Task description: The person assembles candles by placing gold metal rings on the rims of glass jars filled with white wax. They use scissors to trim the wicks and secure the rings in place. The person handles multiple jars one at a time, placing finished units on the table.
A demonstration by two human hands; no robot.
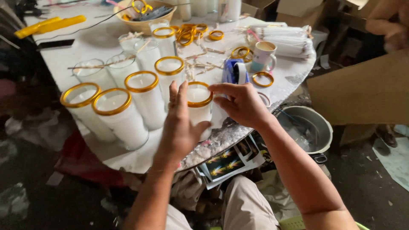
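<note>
A tall glass candle (199, 99) filled with white wax and topped by a gold ring stands near the front edge of the white table (85, 51). My left hand (180, 123) wraps around its left side. My right hand (240, 102) touches its right side, fingertips on the gold rim. Several similar white candles with gold rings (142, 100) stand in a row to the left. A blue tape dispenser (233, 71) sits just behind my right hand.
Loose gold rings (263, 79) and wick sticks lie scattered on the table. A mug (263, 55) stands behind the dispenser, a bowl (142, 19) at the back. A metal pot (307, 127) sits on the floor right. Cardboard (362, 89) and another person's hand (390, 25) are at far right.
</note>
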